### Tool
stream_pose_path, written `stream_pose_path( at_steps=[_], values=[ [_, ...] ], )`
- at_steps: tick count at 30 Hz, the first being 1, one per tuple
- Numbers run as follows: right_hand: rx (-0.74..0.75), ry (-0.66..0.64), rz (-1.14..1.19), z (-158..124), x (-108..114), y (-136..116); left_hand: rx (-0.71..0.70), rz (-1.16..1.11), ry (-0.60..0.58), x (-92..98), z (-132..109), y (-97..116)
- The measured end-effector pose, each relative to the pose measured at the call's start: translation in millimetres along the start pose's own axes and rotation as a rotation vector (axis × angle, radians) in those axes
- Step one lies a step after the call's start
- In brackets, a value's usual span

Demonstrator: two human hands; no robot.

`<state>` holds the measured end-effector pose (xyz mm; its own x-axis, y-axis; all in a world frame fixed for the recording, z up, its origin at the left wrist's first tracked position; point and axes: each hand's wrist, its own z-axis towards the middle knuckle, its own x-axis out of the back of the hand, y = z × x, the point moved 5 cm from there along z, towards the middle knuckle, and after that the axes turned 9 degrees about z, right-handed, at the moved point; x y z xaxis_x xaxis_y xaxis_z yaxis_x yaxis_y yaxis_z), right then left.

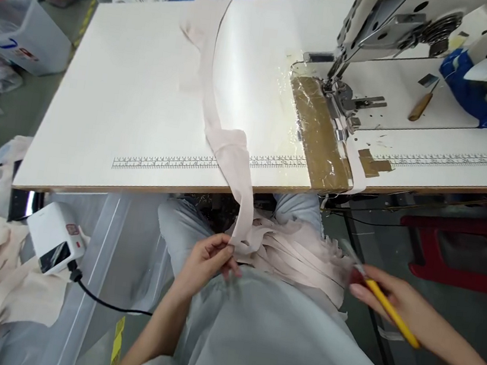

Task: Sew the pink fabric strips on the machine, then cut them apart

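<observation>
My left hand [210, 262] pinches a pale pink fabric strip [239, 167] between thumb and fingers, just above my lap. From there the strip rises over the table's front edge and runs across the tabletop to the far side. A bundle of the same pink fabric [297, 252] lies gathered on my lap. To the right of the bundle, my right hand [384, 294] is closed around a yellow-handled tool [392, 313]. Its thin tip points toward the fabric and is blurred, so I cannot make out its kind.
A sewing machine [359, 54] stands on the white table [116, 88], with a wooden-handled awl [422, 104] on its bed. At left, a clear plastic bin [102, 248] holds fabric pieces and a white device [56, 235] with a black cable. A red stool [467, 254] is at right.
</observation>
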<state>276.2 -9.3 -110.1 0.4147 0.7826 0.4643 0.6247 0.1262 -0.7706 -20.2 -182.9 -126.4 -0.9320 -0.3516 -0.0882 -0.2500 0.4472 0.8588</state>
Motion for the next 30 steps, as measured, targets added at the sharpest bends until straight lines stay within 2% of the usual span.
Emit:
stream_pose_path(
  at_steps=[1, 3, 6, 9, 17, 23, 30],
  values=[
    [0.022, -0.183, 0.040, 11, -19, -18, -0.005, -0.040, 0.017, -4.4, -1, -4],
    [0.120, -0.415, -0.021, 30, -44, -51, -0.001, -0.087, 0.050, -10.2, -5, -9],
    [0.189, -0.590, -0.197, 57, -62, -81, 0.020, -0.108, 0.086, -12.0, -11, -13],
    [0.222, -0.683, -0.355, 75, -71, -91, 0.041, -0.112, 0.103, -9.9, -15, -15],
    [0.307, -0.725, -0.422, 95, -85, -104, 0.101, -0.141, 0.109, -8.1, -17, -20],
    [0.369, -0.602, -0.627, 98, -87, -110, 0.117, -0.136, 0.143, -7.1, -18, -17],
    [0.402, -0.540, -0.672, 93, -87, -118, 0.107, -0.153, 0.164, -6.7, -17, -18]
  ],
)
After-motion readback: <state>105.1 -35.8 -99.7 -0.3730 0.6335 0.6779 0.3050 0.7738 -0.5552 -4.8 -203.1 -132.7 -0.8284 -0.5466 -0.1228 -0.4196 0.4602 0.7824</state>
